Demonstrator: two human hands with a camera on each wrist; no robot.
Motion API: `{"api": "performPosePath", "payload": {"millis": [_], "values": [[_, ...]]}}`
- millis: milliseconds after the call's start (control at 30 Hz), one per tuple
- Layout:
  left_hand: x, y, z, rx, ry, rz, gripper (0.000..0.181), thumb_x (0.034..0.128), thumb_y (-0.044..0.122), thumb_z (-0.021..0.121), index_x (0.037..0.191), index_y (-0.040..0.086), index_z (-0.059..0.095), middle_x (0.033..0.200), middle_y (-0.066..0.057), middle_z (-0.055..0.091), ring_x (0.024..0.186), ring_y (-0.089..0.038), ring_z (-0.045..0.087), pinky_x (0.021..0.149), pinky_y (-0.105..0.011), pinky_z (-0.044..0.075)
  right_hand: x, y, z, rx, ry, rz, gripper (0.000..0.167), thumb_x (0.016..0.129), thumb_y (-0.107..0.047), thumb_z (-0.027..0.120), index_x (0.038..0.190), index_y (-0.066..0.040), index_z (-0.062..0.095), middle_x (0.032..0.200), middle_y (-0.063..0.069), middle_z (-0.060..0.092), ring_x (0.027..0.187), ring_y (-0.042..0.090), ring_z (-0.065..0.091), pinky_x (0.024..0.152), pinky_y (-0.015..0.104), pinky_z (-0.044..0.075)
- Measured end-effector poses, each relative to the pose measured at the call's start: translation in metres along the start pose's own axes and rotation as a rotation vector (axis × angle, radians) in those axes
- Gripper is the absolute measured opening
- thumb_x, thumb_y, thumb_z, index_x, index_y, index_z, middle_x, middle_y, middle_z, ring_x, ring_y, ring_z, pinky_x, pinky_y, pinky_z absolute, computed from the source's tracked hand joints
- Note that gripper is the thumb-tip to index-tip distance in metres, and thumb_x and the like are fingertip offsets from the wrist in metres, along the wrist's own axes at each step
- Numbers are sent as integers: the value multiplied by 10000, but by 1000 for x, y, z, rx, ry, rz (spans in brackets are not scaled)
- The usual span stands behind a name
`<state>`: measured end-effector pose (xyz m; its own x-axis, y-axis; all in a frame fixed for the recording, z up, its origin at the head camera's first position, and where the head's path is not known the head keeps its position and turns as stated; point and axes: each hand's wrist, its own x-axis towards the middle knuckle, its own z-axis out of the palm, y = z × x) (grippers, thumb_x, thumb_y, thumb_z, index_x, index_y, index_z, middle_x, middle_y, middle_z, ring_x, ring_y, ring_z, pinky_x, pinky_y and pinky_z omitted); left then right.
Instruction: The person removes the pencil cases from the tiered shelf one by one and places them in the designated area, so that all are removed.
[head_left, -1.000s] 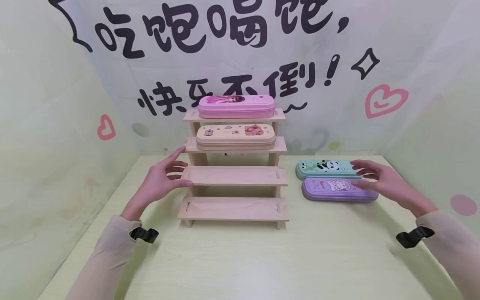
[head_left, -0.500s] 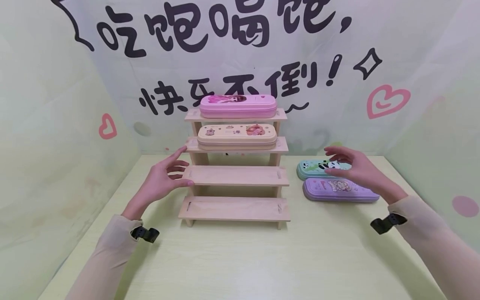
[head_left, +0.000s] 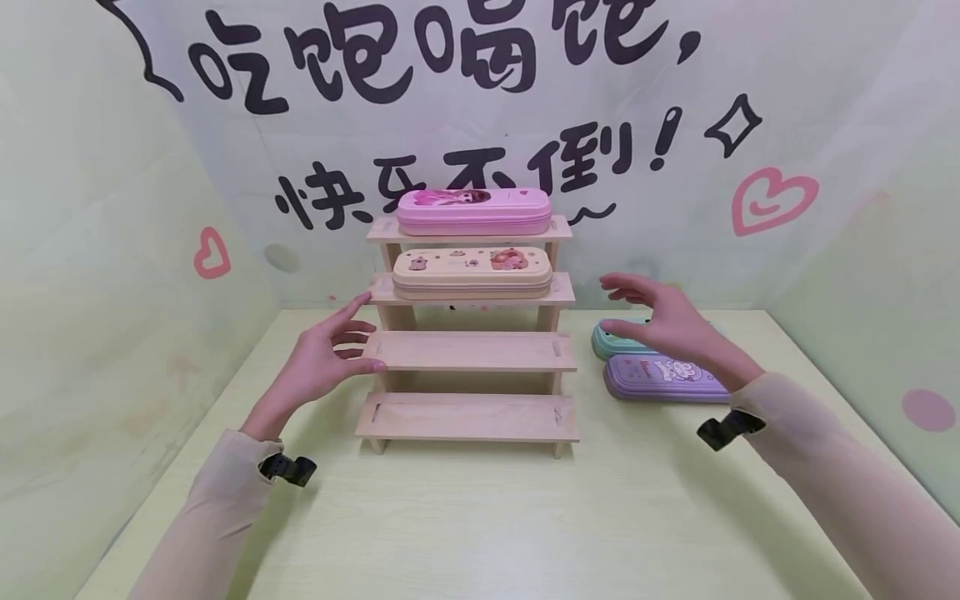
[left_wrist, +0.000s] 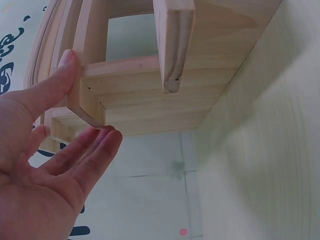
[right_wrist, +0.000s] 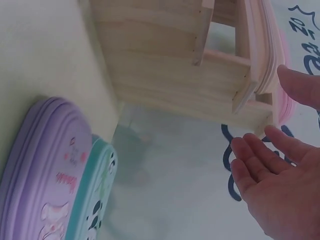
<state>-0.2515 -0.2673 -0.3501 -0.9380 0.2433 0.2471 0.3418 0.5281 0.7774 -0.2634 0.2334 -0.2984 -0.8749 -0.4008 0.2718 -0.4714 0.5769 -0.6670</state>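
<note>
The right grip [right_wrist: 282, 185] hovers near the wooden rack [right_wrist: 155, 85]. Apart from it lie a purple case [right_wrist: 42, 165] and teal case [right_wrist: 92, 185].

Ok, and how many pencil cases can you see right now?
4: the pink case on the top tier of the rack, the cream case one tier below, and the purple case and green case on the table, both partly covered in the head view.

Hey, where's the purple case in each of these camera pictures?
Head: the purple case, right of the wooden shelf.
Left wrist: not in it.
Right wrist: the purple case, lower left, cut off by the frame's edge.
Shared landmark: the wooden shelf, in all three views.
</note>
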Motion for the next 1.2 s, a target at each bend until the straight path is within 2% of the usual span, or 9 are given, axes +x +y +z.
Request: {"api": "performPosePath", "payload": {"millis": [67, 300, 433, 733, 1000, 1200], "values": [[1, 0, 0, -4, 0, -1, 1107, 786, 121, 955, 1667, 352, 325, 1345, -184, 651, 1225, -357, 650, 999, -428, 593, 5, -5, 2, 13, 4, -2, 686, 947, -180, 819, 1535, -25, 501, 1484, 191, 561, 1353, 403, 519, 1182, 610, 396], [0, -1, 0, -17, -2, -8, 1117, 782, 115, 958, 1668, 354, 321, 1341, -191, 649, 1230, -371, 645, 1016, -494, 574, 24, -22, 12, 50, 4, -2, 702, 945, -227, 818, 1549, -60, 500, 1517, 145, 550, 1387, 368, 503, 1205, 555, 387], [-1, -1, 0, -12, 3, 1, 1111, 784, 113, 956, 1669, 341, 324, 1340, -185, 653, 1225, -362, 649, 1002, -441, 588, 35, -31, 18, 68, 12, -30, 716, 944, -220, 815, 1555, -39, 488, 1548, 157, 522, 1393, 366, 498, 1215, 540, 378], [0, 0, 0, -13, 0, -5, 1108, 785, 113, 957, 1665, 354, 330, 1338, -187, 651, 1228, -363, 645, 970, -300, 595, 51, -46, 24, 128, 21, -28, 720, 959, -217, 797, 1573, -47, 463, 1564, 138, 505, 1408, 339, 486, 1225, 508, 373], [1, -1, 0, -23, 1, -10, 1107, 785, 104, 955, 1663, 362, 332, 1349, -195, 644, 1237, -387, 636, 1015, -481, 574, 64, -51, 31, 170, 23, -27, 713, 935, -182, 818, 1550, -38, 487, 1529, 127, 534, 1394, 321, 500, 1226, 500, 376], [2, -1, 1, -17, 1, -9, 1107, 787, 94, 953, 1662, 367, 333, 1345, -193, 644, 1230, -378, 642, 1021, -518, 575, 68, -51, 35, 170, 19, -26, 723, 931, -172, 823, 1555, -36, 482, 1532, 143, 529, 1387, 345, 500, 1218, 543, 377]]}}
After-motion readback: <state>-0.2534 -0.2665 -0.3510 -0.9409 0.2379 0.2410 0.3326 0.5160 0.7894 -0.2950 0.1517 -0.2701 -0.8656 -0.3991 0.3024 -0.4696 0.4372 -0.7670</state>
